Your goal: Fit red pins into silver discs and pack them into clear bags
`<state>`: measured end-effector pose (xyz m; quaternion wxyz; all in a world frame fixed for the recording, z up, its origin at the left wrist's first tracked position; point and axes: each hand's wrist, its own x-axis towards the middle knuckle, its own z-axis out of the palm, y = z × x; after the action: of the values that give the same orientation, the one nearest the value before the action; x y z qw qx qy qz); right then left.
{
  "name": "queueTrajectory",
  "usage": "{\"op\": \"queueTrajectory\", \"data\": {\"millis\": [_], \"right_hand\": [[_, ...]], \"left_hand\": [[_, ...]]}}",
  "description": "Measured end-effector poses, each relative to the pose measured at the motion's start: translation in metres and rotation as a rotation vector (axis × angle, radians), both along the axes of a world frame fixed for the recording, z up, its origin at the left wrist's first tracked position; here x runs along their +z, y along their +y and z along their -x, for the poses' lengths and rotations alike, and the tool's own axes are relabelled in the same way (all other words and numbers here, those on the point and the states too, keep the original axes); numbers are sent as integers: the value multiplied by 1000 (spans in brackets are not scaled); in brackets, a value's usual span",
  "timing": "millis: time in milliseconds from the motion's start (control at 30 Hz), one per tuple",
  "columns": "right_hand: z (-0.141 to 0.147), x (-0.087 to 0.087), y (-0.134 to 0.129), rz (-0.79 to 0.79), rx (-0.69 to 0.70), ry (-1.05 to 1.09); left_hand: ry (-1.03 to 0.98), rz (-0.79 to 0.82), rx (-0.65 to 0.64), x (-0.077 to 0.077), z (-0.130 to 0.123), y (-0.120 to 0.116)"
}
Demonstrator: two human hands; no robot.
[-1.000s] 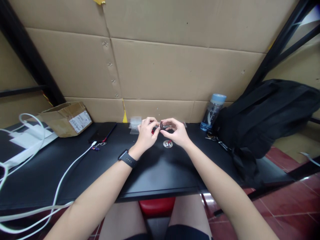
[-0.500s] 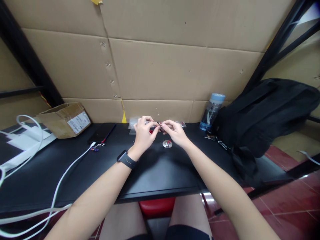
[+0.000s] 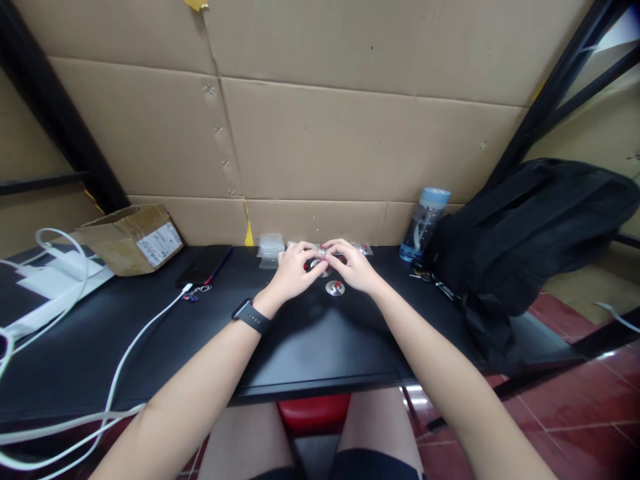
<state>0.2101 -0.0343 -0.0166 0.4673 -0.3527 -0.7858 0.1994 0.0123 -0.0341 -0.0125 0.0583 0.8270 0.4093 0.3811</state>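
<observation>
My left hand (image 3: 299,272) and my right hand (image 3: 350,265) meet above the back half of the black table. Between their fingertips is a small silvery finger cymbal (image 3: 321,265), its face partly covered by the fingers. Both hands are closed in a pinch at its middle, where a little red cord shows. Just below them, a second finger cymbal (image 3: 335,288) lies dome up on the table, with a red cord at its centre.
Clear plastic bags (image 3: 271,249) lie along the cardboard wall. To the left are a phone (image 3: 204,265), a white cable (image 3: 131,345) and a cardboard box (image 3: 133,241). A water bottle (image 3: 424,225) and a black backpack (image 3: 530,233) stand to the right.
The held cymbal has tilted from nearly edge-on to showing more of its silvery face. My fingers have shifted to its middle, and the left hand has turned slightly lower.
</observation>
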Motion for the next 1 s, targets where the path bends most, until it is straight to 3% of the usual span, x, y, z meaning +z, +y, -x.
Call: {"op": "queueTrajectory", "data": {"millis": [133,367,500,667,800,1000], "right_hand": [[-4,-1,2,-11,-28,-83],[-27,-6,7,224,-35,-601],[-27,-8,8,215,-90,-693],[-16,-9,10,165,-146,-394],[-5,-15,12,321,-69,-87],[4,-18,9,533,86,275]], "left_hand": [[58,36,-21,-9,-1,6],[164,80,64,-14,7,14],[199,155,110,-15,10,16],[121,239,109,-11,8,15],[-25,282,39,-11,6,15],[-205,334,-19,-24,6,27]]}}
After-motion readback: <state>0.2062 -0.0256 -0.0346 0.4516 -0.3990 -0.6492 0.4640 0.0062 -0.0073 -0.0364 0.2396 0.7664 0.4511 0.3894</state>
